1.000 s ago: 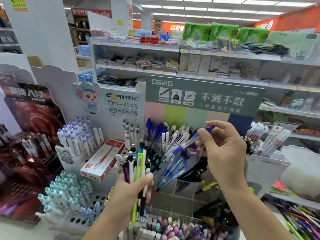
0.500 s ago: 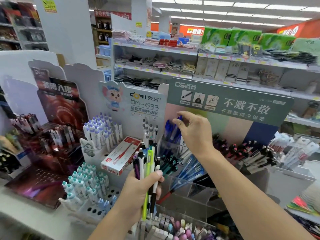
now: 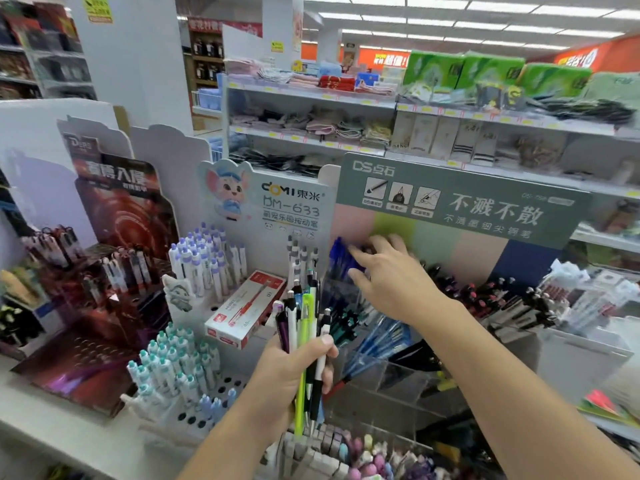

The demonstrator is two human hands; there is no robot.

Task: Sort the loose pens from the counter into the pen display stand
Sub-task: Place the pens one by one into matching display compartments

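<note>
My left hand (image 3: 294,372) grips an upright bundle of loose pens (image 3: 304,317), among them a yellow-green one, a purple one and black-and-white ones. It is low in the middle, in front of the pen display stand (image 3: 450,202) with the grey-green header. My right hand (image 3: 391,278) reaches into the stand's back row with its fingers spread. Its fingertips are at the cluster of blue pens (image 3: 337,256) standing there, and I see nothing in its grasp. Lower in the stand, clear compartments (image 3: 391,379) hold more blue pens lying at a slant.
A white stand with purple-capped pens (image 3: 204,258) and teal-capped pens (image 3: 169,362) sits left, a red pen box (image 3: 242,306) lying on it. A dark red display (image 3: 114,237) stands far left. Erasers (image 3: 346,448) fill a bin below. Black and red pens (image 3: 485,299) are at right.
My right hand carried a blue pen from the clear compartments up and left to the blue pens in the back row, then spread its fingers. The left hand kept holding its bundle.
</note>
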